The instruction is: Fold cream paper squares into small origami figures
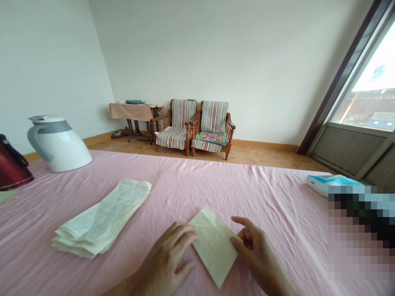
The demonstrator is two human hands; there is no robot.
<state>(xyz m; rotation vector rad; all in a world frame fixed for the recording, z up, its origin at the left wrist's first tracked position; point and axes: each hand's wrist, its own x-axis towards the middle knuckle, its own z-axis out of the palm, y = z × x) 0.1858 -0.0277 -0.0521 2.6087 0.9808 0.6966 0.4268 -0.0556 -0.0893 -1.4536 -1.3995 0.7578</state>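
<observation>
And flat on the pink cloth (pixel 175 185) the folded paper (pixel 212 246) is steadied, seemingly, by the left hand (pixel 169 255), fingers bent but unclenched, its opposite corner met by the right hand's (pixel 257 246) thumb, forefinger lifted (whether anything is pinched cannot be told).

"What's at the cloth's (pixel 173 185) far left corner?"

"A white jug (pixel 69 148), its handle grey. Nearer, by the left edge, a red flask (pixel 12 166) (cut off by the view)."

"And the far right corner?"

"A blue-and-white pack (pixel 317 187)."

"Past the far edge?"

"Two chairs in striped covers, the left one (pixel 183 119) beside the right one (pixel 214 115), which has a bright mat (pixel 211 138) on its seat. Left of them, a draped table (pixel 131 112); far right, a door (pixel 348 150)."
</observation>
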